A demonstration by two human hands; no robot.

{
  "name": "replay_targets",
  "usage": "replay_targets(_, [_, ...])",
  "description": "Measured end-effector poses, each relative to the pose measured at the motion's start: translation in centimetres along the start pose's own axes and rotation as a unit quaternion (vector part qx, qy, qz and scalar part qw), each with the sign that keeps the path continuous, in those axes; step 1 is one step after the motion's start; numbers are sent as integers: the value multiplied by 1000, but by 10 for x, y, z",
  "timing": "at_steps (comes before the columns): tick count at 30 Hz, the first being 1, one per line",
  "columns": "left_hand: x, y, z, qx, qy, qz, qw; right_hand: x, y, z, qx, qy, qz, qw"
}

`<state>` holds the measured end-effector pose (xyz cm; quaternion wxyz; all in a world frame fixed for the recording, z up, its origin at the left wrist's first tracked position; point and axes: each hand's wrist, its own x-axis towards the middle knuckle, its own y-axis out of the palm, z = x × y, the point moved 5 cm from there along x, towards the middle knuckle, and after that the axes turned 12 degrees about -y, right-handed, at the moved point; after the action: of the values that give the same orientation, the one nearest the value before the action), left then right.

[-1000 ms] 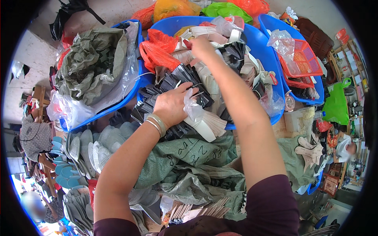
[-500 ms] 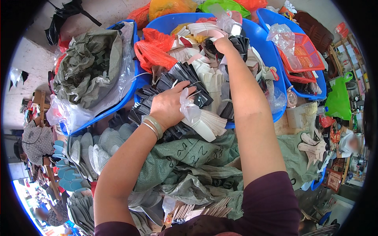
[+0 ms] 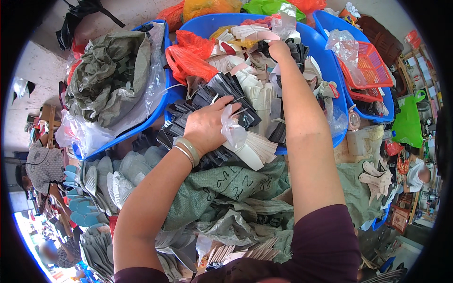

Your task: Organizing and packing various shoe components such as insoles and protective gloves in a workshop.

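Observation:
My left hand [image 3: 206, 126], with bangles at its wrist, lies over a bundle of black strips [image 3: 231, 92]. Its fingers are stretched out. Beside its thumb side is a fanned bundle of white strips [image 3: 257, 153], with translucent plastic [image 3: 233, 129] bunched around it. My right hand [image 3: 281, 51] reaches to the far part of the blue tub [image 3: 330, 61]. Its fingers are curled at some black strips [image 3: 264, 48]; the fingertips are partly hidden. More black strips [image 3: 297, 51] stand just right of that hand, and tied white strips [image 3: 255, 32] lie beyond it.
A blue tub at left holds a grey-green sack [image 3: 106, 80]. Another at right holds red baskets [image 3: 363, 66]. Orange plastic bags [image 3: 191, 54] sit in the middle tub. Nearer me are woven sacks [image 3: 226, 184] and stacked grey shoe soles [image 3: 120, 188]. Other people [image 3: 417, 174] are at the sides.
My right hand has moved slightly farther away and to the right, with the black strips at its fingers shifting along. My left hand stays on the bundles. The whole view has shifted a little.

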<state>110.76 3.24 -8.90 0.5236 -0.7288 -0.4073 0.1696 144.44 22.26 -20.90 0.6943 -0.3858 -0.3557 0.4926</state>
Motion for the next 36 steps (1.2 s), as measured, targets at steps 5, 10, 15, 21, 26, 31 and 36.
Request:
replay_targets(5, [3, 8, 2, -5, -10, 18, 1000, -18, 0, 21, -68, 37, -3, 997])
replay_targets(10, [3, 13, -3, 8, -4, 40, 999, -34, 5, 103, -65, -212, 137, 965])
replay_targets(15, [-1, 14, 0, 10, -12, 15, 1000, -45, -95, 51, -119, 31, -205, 971])
replay_targets(21, [7, 20, -16, 36, 26, -14, 999, -51, -66, -16, 25, 23, 81, 996])
replay_targets(26, [-2, 3, -1, 67, 26, -15, 997, -92, -32, 115, -91, -144, 159, 972])
replay_targets(31, [4, 16, -14, 80, 30, -2, 996, -93, -31, 88, -110, -115, 208, 965])
replay_targets(36, [3, 17, -10, 75, 34, -7, 997, -92, -29, 89, -117, -119, 211, 963])
